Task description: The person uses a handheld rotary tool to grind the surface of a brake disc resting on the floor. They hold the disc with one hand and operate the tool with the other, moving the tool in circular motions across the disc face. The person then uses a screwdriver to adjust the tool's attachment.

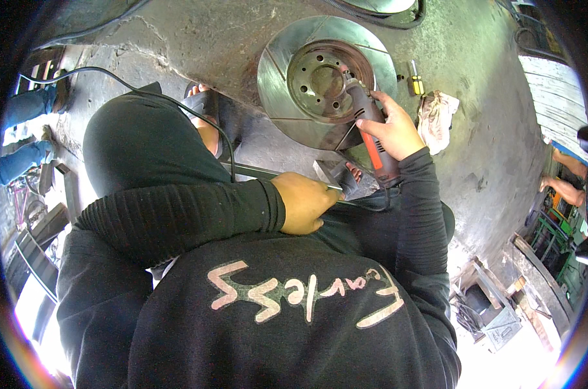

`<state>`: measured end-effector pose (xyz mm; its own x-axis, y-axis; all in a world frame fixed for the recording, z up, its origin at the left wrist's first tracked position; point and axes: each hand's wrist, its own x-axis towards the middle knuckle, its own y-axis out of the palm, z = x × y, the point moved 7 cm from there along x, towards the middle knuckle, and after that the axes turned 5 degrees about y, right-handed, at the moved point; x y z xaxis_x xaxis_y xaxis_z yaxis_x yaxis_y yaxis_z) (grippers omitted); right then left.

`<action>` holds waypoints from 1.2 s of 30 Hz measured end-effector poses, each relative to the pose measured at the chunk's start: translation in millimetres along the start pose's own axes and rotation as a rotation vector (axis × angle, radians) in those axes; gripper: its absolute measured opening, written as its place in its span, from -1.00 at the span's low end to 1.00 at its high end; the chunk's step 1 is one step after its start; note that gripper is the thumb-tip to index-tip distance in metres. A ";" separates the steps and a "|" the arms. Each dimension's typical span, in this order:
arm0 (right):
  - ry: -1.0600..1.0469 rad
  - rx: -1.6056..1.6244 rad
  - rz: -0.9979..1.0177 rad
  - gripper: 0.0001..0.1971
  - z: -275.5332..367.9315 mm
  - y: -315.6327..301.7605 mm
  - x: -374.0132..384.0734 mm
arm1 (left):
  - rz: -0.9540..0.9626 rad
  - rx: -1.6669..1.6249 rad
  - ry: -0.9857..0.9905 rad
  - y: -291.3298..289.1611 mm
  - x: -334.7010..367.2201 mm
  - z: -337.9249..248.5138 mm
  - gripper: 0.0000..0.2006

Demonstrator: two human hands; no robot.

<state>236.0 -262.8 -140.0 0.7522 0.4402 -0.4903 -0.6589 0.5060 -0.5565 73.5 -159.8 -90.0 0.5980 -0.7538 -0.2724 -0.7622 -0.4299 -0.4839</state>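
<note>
Black sweatshirt [197, 337] near long red-grey tool [373, 144]

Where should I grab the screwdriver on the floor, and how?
Take the screwdriver by its yellow-and-black handle, probably from above and the right. The handle is the thick part and lies on the near side, with the thin shaft pointing away. The disc is to its left, and the crumpled rag lies close to the handle.

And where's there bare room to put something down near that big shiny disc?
Bare patches of the grey surface lie between the crumpled cloth and the white ribbed panel, and up-left of the metal disc. It's crowded by the disc's right edge: right hand, power tool, screwdriver.
</note>
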 end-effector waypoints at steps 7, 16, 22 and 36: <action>0.043 0.025 0.040 -0.32 -2.2 0.6 -1.7 | 0.002 -0.012 0.004 2.1 1.2 0.5 -0.52; 0.031 -0.057 -0.020 -0.30 -2.2 -3.0 -1.7 | 0.041 -0.007 -0.009 3.7 2.2 0.9 -0.41; 0.052 -0.019 0.065 -0.28 -1.9 -0.2 -1.1 | 0.023 -0.010 0.000 3.7 2.2 0.5 -0.38; 0.011 -0.105 -0.026 -0.30 9.8 -4.1 0.5 | 0.030 0.004 -0.007 2.7 2.2 -0.1 -0.41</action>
<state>239.1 -257.4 -131.4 0.7692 0.4198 -0.4817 -0.6365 0.4365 -0.6359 72.8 -162.6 -91.8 0.5764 -0.7630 -0.2924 -0.7788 -0.4048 -0.4791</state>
